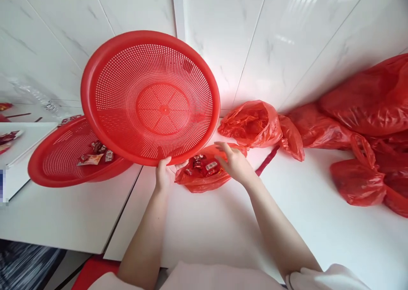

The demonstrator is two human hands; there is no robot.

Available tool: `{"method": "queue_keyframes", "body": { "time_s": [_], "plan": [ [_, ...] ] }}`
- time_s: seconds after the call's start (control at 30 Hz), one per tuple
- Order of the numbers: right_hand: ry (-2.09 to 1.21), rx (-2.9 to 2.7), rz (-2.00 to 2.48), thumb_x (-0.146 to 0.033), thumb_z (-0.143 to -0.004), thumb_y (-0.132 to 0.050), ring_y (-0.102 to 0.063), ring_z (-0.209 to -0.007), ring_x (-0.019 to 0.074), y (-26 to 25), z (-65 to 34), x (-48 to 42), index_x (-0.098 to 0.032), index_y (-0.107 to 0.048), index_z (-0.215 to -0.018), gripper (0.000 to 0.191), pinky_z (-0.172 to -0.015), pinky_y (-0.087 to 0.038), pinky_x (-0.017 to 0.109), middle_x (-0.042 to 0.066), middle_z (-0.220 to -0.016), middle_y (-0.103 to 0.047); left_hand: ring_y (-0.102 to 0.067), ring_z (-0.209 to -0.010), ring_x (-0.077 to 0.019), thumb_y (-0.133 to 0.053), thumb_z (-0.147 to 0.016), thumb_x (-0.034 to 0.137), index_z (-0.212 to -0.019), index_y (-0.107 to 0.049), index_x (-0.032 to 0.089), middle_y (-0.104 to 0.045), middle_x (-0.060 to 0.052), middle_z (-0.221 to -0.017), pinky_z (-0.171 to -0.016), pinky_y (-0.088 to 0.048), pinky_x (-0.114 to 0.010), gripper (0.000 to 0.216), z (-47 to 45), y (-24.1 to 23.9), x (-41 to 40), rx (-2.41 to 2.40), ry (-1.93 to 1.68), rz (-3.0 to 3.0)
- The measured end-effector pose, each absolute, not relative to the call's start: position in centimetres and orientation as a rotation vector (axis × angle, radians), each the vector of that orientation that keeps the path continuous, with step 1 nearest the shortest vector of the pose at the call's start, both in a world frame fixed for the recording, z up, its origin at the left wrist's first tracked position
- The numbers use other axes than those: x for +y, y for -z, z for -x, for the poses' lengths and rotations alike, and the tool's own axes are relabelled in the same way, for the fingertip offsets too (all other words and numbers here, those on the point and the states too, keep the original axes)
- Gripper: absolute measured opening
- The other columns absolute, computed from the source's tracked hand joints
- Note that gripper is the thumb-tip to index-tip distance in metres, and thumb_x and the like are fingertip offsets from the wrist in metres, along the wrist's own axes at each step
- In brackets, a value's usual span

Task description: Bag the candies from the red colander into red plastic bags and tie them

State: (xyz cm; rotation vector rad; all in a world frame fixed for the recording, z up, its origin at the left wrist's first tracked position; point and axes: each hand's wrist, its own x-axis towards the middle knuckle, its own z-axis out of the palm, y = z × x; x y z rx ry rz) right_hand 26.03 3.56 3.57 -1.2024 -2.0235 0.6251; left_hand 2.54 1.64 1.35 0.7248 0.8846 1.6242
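Note:
A red plastic colander [163,86], with nothing in its bowl, is tipped up so its inside faces me. My left hand [165,173] grips its lower rim, thumb over the edge. Below and right of it, a red plastic bag [202,183] lies open on the table with small wrapped packets [207,166] in it. My right hand [234,160] hovers at the bag's right side, fingers apart and holding nothing. Behind the raised colander at left, a second red colander [47,171] holds several small snack packets [95,156].
A crumpled red bag [255,124] stands against the tiled wall [223,47]. Several filled red bags [360,111] are heaped on the right of the white table [287,205]. A clear plastic bottle [38,96] lies at far left; a gap divides the tabletops.

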Motion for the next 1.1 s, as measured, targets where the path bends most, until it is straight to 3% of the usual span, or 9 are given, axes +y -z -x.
{"method": "queue_keyframes", "body": {
  "time_s": [0.13,0.3,0.47,0.57,0.67,0.8,0.9,1.0,1.1],
  "plan": [
    [-0.565,-1.777,1.197,-0.028,-0.089,-0.054,-0.067,-0.102,0.0239,-3.0,-25.8,3.7,-0.032,-0.014,-0.151,0.075,-0.088,-0.055,0.044,0.012,-0.146,-0.044,-0.063,-0.106,-0.032,-0.055,-0.075,0.028,-0.097,-0.066,0.018,-0.068,-0.011,-0.104,-0.081,-0.057,-0.05,0.026,-2.5,-2.0,1.1,0.881,-1.553,-0.768],
    [-0.312,-1.681,1.132,-0.034,-0.081,-0.065,-0.063,-0.109,0.0305,-2.5,-26.6,3.8,-0.029,-0.014,-0.151,0.087,-0.084,-0.057,0.047,0.017,-0.148,-0.037,-0.061,-0.11,-0.0352,-0.052,-0.076,0.029,-0.111,-0.065,0.018,-0.068,-0.012,-0.111,-0.082,-0.057,-0.053,0.039,-2.8,-2.6,0.2,0.741,-1.403,-0.736],
    [-0.243,-1.631,0.981,-0.029,-0.079,-0.067,-0.053,-0.123,0.0318,-2.6,-26.9,3.9,-0.034,0.009,-0.15,0.104,-0.079,-0.058,0.044,0.018,-0.157,-0.015,-0.063,-0.106,-0.0352,-0.052,-0.079,0.033,-0.11,-0.066,0.016,-0.07,-0.013,-0.107,-0.08,-0.057,-0.053,0.038,-3.2,-1.8,0.4,0.748,-1.316,-0.714],
    [-0.152,-1.822,1.089,-0.022,-0.079,-0.061,-0.05,-0.126,0.0306,-2.6,-27.0,4.0,-0.031,-0.025,-0.147,0.078,-0.082,-0.057,0.041,0.015,-0.15,-0.03,-0.063,-0.107,-0.0342,-0.055,-0.079,0.031,-0.109,-0.066,0.014,-0.07,-0.014,-0.108,-0.081,-0.057,-0.051,0.036,-2.7,-1.1,0.8,0.819,-1.286,-0.785],
    [-0.103,-1.843,1.296,-0.02,-0.076,-0.06,-0.062,-0.104,0.026,-2.5,-27.2,4.0,-0.026,-0.057,-0.117,0.042,-0.079,-0.056,0.037,0.012,-0.12,-0.056,-0.066,-0.101,-0.0337,-0.063,-0.077,0.035,-0.11,-0.065,0.014,-0.069,-0.016,-0.107,-0.076,-0.058,-0.047,0.04,-1.3,-1.2,0.7,0.914,-1.256,-0.94],
    [0.057,-1.663,1.322,-0.026,-0.072,-0.064,-0.064,-0.089,0.0242,-3.3,-28.0,3.8,-0.024,-0.059,-0.098,0.026,-0.077,-0.054,0.034,0.009,-0.099,-0.063,-0.07,-0.077,-0.0265,-0.075,-0.069,0.037,-0.129,-0.052,0.021,-0.07,-0.012,-0.096,-0.07,-0.057,-0.04,0.067,1.9,-2.3,0.1,1.148,-1.402,-1.151],
    [0.133,-1.51,1.253,-0.027,-0.07,-0.066,-0.064,-0.088,0.0232,-4.5,-29.4,3.7,-0.022,-0.058,-0.096,0.027,-0.078,-0.052,0.034,0.007,-0.094,-0.065,-0.068,-0.071,-0.0261,-0.075,-0.07,0.035,-0.143,-0.034,0.024,-0.068,-0.005,-0.081,-0.085,-0.05,-0.05,0.085,4.6,-2.6,-0.2,1.636,-1.768,-1.147],
    [0.157,-1.38,1.247,-0.03,-0.07,-0.066,-0.064,-0.088,0.0239,-5.4,-31.1,3.9,-0.02,-0.057,-0.096,0.029,-0.08,-0.052,0.037,0.007,-0.093,-0.065,-0.063,-0.086,-0.0386,-0.073,-0.071,0.037,-0.137,-0.039,0.017,-0.06,-0.006,-0.071,-0.095,-0.033,-0.067,0.077,6.5,-2.2,0.0,2.225,-1.698,-1.05],
    [0.193,-1.276,1.277,-0.03,-0.068,-0.068,-0.065,-0.087,0.0245,-5.8,-32.7,4.1,-0.019,-0.056,-0.096,0.033,-0.078,-0.052,0.037,0.008,-0.094,-0.065,-0.055,-0.099,-0.0447,-0.071,-0.071,0.04,-0.122,-0.046,0.017,-0.055,-0.011,-0.08,-0.089,-0.033,-0.07,0.061,6.9,-1.7,0.3,2.401,-1.542,-1.054]
  ]
}}
